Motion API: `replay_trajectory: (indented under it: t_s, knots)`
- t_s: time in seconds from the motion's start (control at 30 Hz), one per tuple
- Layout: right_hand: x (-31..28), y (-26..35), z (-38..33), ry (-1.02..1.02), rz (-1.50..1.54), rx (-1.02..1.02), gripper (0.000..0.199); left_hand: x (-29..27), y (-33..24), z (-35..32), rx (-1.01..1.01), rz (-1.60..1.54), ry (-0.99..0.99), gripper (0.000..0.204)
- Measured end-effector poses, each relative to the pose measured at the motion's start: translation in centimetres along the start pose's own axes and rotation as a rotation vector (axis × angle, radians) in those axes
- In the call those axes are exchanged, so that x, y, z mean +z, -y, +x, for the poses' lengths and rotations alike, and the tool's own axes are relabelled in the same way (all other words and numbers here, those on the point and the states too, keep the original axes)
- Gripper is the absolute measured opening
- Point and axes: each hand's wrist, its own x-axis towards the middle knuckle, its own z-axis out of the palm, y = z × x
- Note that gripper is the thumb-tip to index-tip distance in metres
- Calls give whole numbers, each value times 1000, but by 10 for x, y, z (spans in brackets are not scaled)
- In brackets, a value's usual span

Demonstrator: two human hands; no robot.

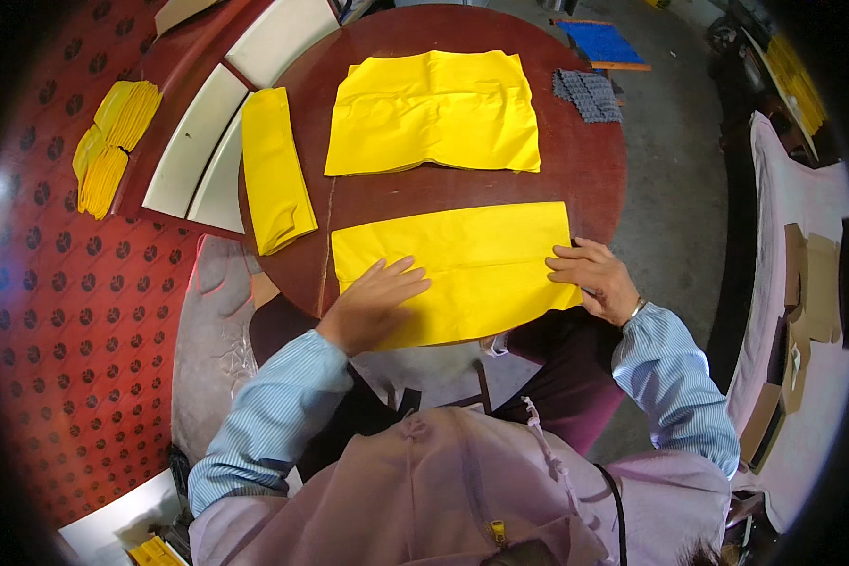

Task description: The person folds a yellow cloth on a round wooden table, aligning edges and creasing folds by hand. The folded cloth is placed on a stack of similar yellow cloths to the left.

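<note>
A folded yellow sheet (462, 264), fabric or film I cannot tell, lies along the near edge of the round dark red table (585, 179). My left hand (373, 302) rests flat on its left part, fingers stretched out. At its right edge, my right hand (599, 278) has fingers over the top, and the thumb seems tucked under the corner. Beyond it lies a creased stack of yellow sheets (434, 113). A narrow folded yellow bundle (275, 170) is at the table's left side.
More folded yellow bundles (118, 141) lie on a red patterned surface at left, past white panels (198, 141). A grey knitted cloth (587, 94) sits at the table's right rim, near a blue board (606, 44). Opened cardboard (802, 311) lies on a pale cloth at far right.
</note>
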Motion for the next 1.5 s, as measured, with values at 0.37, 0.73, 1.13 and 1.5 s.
replay_trajectory:
  t_s: [0.37, 0.73, 1.13, 1.5]
  knots:
    - [19, 2, 3, -251, 210, 465, 17, -19, 32, -51, -59, -278, -126, 85]
    - [46, 20, 22, -556, 354, 783, 15, 29, 24, -40, -391, -403, -869, 20]
    - [74, 15, 27, -765, 126, 800, 17, 36, 14, -27, -583, -381, -1062, 54]
    - [83, 24, 44, -795, -182, 681, 13, 38, 21, -20, -458, -138, -1080, 28]
